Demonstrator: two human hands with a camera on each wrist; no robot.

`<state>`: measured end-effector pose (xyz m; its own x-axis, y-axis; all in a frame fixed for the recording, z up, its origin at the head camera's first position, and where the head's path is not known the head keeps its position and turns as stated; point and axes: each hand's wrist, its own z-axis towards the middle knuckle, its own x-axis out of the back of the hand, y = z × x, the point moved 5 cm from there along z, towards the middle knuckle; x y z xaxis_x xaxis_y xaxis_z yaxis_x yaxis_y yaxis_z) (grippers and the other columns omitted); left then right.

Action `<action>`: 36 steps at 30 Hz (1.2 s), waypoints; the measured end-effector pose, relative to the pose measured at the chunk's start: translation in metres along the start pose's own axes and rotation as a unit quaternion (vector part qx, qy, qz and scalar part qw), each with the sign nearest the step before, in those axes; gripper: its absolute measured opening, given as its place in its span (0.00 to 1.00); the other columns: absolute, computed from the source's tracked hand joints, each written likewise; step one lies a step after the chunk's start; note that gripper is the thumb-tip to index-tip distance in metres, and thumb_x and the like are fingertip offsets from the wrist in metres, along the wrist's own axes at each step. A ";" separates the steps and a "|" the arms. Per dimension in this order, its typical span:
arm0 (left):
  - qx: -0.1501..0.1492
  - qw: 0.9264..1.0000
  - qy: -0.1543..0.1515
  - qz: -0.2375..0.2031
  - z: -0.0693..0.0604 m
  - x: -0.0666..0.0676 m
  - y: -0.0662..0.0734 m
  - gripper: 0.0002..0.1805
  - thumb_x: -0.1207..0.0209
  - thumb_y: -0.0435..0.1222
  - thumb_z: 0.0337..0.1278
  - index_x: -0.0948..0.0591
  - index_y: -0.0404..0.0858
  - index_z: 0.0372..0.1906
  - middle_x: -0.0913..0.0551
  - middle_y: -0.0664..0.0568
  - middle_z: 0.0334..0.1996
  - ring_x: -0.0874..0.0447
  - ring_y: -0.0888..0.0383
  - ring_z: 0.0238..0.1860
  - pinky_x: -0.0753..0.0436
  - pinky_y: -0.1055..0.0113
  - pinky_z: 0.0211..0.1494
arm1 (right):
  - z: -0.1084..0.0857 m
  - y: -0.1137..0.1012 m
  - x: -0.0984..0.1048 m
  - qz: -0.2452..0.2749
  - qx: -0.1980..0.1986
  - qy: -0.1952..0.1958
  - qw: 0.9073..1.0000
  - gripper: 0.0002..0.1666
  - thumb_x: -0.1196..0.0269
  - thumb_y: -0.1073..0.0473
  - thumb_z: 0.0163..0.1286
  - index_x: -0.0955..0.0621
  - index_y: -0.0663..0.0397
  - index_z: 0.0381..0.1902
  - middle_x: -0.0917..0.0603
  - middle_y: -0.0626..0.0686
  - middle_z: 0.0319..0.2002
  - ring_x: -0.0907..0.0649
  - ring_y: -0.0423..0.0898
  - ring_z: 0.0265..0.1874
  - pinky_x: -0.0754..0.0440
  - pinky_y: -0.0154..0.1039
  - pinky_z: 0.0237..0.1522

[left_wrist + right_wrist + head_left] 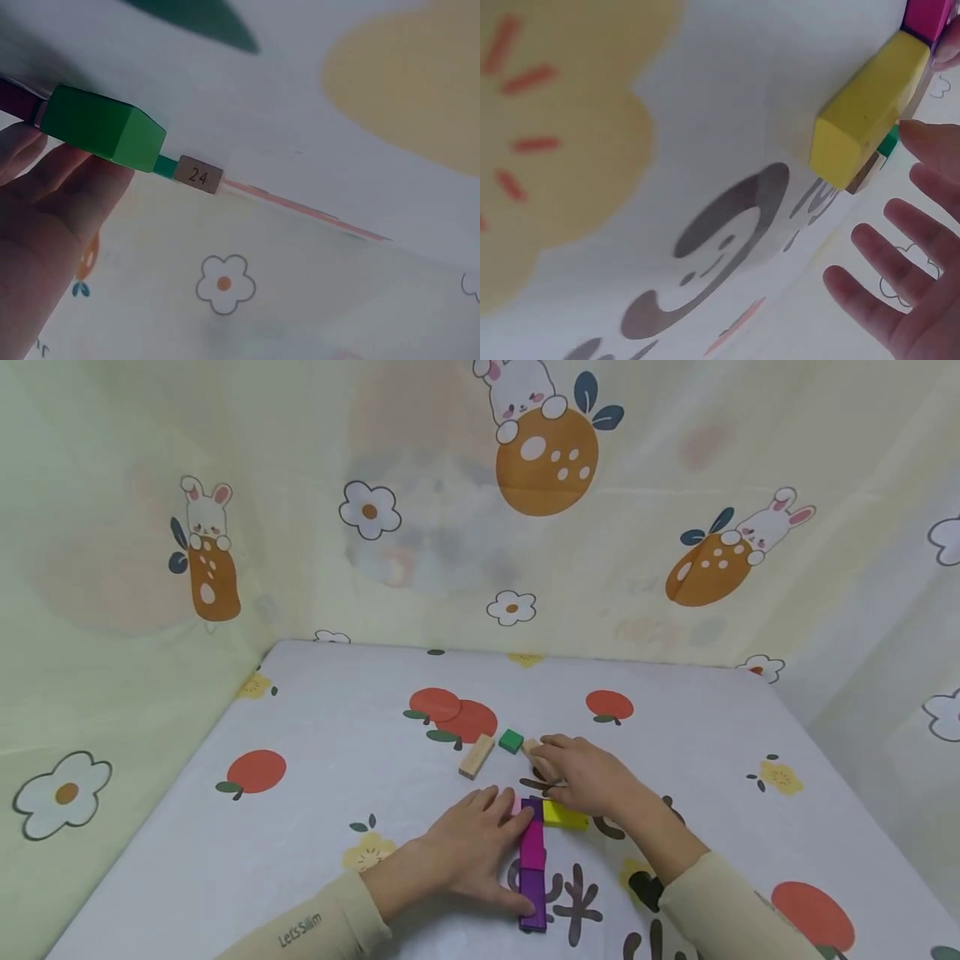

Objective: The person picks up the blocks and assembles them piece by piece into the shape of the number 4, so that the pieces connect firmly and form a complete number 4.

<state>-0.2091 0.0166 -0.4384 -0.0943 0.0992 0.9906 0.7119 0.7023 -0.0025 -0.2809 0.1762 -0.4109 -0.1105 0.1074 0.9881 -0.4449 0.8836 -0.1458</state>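
My left hand (476,847) rests along a row of blocks, its thumb touching the near purple block (533,914) and a fingertip on the far purple block (532,806). A magenta block (532,847) lies between them. A larger green block (105,127) sits against my left fingers in the left wrist view; the hand hides it from the head view. My right hand (592,777) is beside a wooden block (540,762) and beyond the yellow block (564,815). In the right wrist view its fingers (896,259) are spread, with nothing gripped.
A small green block (512,741) and another wooden block (477,757) lie farther back on the patterned tablecloth (337,718). The number 24 marks a wooden block (199,174) in the left wrist view. Cloth walls (435,568) enclose the back and sides.
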 end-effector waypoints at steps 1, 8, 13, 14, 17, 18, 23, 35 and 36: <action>0.001 1.000 0.000 0.001 0.000 0.001 0.000 0.62 0.48 0.82 0.45 0.38 0.50 0.82 0.38 0.44 0.80 0.37 0.44 0.79 0.35 0.53 0.80 | 0.003 0.000 0.000 -0.004 0.003 -0.007 1.000 0.37 0.27 0.55 0.63 0.22 0.49 0.71 0.25 0.60 0.72 0.24 0.65 0.69 0.23 0.65 0.65; 0.003 1.000 0.003 0.006 0.000 0.001 0.000 0.62 0.48 0.82 0.46 0.38 0.50 0.81 0.37 0.44 0.80 0.37 0.44 0.79 0.35 0.53 0.80 | 0.016 0.004 -0.002 0.007 -0.006 -0.032 0.999 0.43 0.25 0.56 0.61 0.26 0.51 0.74 0.27 0.59 0.74 0.27 0.65 0.71 0.25 0.66 0.66; 0.005 1.000 -0.001 -0.001 0.001 -0.002 -0.001 0.61 0.47 0.82 0.45 0.38 0.51 0.81 0.37 0.45 0.80 0.37 0.45 0.79 0.36 0.53 0.80 | 0.021 0.007 -0.007 0.050 -0.029 -0.046 0.997 0.45 0.25 0.59 0.61 0.27 0.51 0.75 0.25 0.58 0.73 0.25 0.62 0.71 0.25 0.64 0.67; 0.005 1.000 -0.002 -0.002 0.002 -0.003 -0.001 0.61 0.47 0.82 0.45 0.38 0.51 0.81 0.37 0.45 0.80 0.37 0.45 0.79 0.35 0.53 0.80 | 0.021 0.007 -0.009 0.057 -0.034 -0.048 0.997 0.45 0.25 0.59 0.61 0.28 0.51 0.75 0.24 0.58 0.72 0.25 0.61 0.70 0.24 0.63 0.67; 0.004 1.000 -0.004 -0.002 0.001 -0.004 -0.002 0.61 0.47 0.82 0.45 0.38 0.52 0.81 0.37 0.45 0.80 0.37 0.45 0.79 0.35 0.53 0.80 | 0.022 0.008 -0.011 0.068 -0.039 -0.050 0.996 0.46 0.24 0.61 0.60 0.28 0.51 0.75 0.23 0.58 0.71 0.24 0.61 0.69 0.23 0.63 0.65; 0.004 1.000 -0.004 0.000 0.001 -0.004 -0.002 0.61 0.48 0.82 0.45 0.38 0.52 0.81 0.37 0.45 0.80 0.37 0.45 0.79 0.35 0.53 0.80 | 0.022 0.008 -0.012 0.067 -0.040 -0.049 0.996 0.45 0.25 0.62 0.60 0.28 0.51 0.75 0.23 0.58 0.71 0.24 0.61 0.69 0.23 0.63 0.66; 0.002 1.000 0.001 0.003 0.002 -0.002 -0.002 0.61 0.48 0.82 0.45 0.38 0.52 0.82 0.38 0.45 0.80 0.37 0.46 0.78 0.35 0.53 0.80 | 0.025 0.008 -0.012 0.053 -0.033 -0.047 0.997 0.44 0.27 0.62 0.62 0.28 0.50 0.75 0.27 0.58 0.75 0.25 0.62 0.71 0.24 0.63 0.67; 0.000 1.000 -0.005 -0.002 0.002 -0.004 -0.002 0.61 0.48 0.82 0.46 0.39 0.52 0.82 0.38 0.46 0.81 0.37 0.46 0.79 0.35 0.52 0.80 | 0.027 0.003 -0.013 0.032 -0.026 -0.066 0.997 0.47 0.26 0.65 0.59 0.30 0.53 0.76 0.31 0.58 0.77 0.30 0.65 0.74 0.32 0.65 0.72; 0.000 1.000 -0.005 -0.001 0.002 -0.005 -0.003 0.61 0.48 0.82 0.46 0.39 0.52 0.82 0.38 0.46 0.81 0.37 0.46 0.79 0.35 0.52 0.80 | 0.028 0.003 -0.014 0.030 -0.027 -0.067 0.997 0.47 0.26 0.65 0.59 0.30 0.54 0.76 0.31 0.59 0.77 0.30 0.65 0.74 0.31 0.65 0.72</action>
<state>-0.2121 0.0157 -0.4433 -0.1025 0.1038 0.9893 0.7122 0.7020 0.0002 -0.3051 0.1645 -0.4260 -0.2554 0.1022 0.9614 -0.3861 0.9009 -0.1983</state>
